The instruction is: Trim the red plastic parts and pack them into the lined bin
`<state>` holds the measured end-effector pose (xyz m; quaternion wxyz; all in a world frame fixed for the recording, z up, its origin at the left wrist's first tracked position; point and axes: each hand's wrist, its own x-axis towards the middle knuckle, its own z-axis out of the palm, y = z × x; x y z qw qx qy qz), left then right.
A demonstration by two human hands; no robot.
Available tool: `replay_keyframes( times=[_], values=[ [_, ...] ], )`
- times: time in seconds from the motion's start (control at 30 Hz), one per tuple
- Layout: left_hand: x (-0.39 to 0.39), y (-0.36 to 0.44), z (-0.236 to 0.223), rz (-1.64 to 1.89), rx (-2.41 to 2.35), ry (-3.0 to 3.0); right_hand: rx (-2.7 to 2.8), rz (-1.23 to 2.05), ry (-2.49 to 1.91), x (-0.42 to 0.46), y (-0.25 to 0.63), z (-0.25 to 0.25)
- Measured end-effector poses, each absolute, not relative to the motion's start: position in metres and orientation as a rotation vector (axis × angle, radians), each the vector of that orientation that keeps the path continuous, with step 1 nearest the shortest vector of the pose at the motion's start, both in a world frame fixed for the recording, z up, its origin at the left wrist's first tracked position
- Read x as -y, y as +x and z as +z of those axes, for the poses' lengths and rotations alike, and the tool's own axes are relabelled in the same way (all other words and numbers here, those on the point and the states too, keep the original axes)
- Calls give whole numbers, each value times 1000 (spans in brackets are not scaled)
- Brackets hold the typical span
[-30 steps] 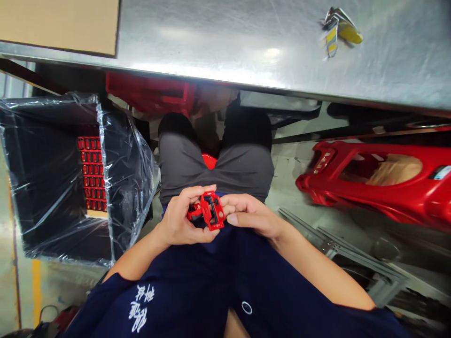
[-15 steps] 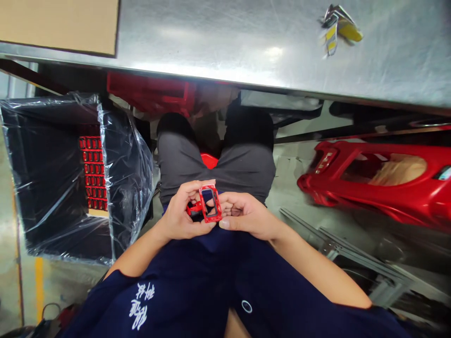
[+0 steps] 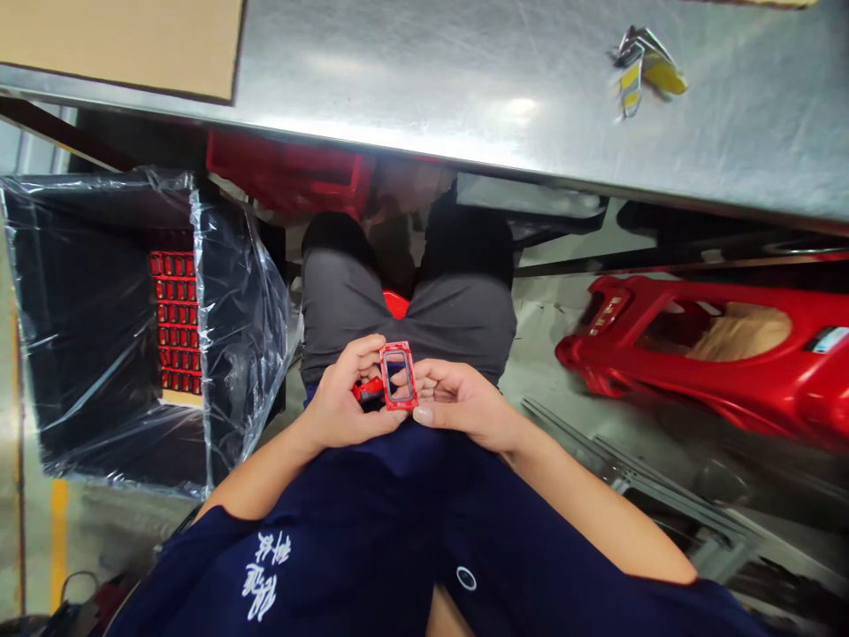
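In the centre of the picture, the left hand [image 3: 345, 398] grasped the bezel [image 3: 386, 380], a red part [image 3: 369, 388] against its palm. The right hand [image 3: 468, 402], half curled, touched the bezel's right side; whether it gripped cannot be told. The bin [image 3: 112, 442] stood at left, the keys [image 3: 640, 75] lay upper right.

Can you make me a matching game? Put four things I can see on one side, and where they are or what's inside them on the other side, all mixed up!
1. Small red frame
2. Cardboard
3. Plastic-lined box
4. Yellow-and-silver thing

A. On the right part of the metal table
B. Has rows of red-and-black parts inside
C. In the left hand, with the right hand beside it
D. On the left part of the metal table

Pairs: 1-C, 2-D, 3-B, 4-A
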<state>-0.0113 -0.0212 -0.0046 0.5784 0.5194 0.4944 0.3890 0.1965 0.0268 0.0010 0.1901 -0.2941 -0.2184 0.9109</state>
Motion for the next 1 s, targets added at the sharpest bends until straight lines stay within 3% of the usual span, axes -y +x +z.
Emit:
replay_keyframes(
  times=[0.53, 1.0],
  values=[
    [19, -10, -11, 986, -1283, 1556, 547, 2512, -959, -27, 190, 0],
    [22, -14, -12, 1005, -1211, 1412, 557, 2451, -944, -29, 187, 6]
  ],
)
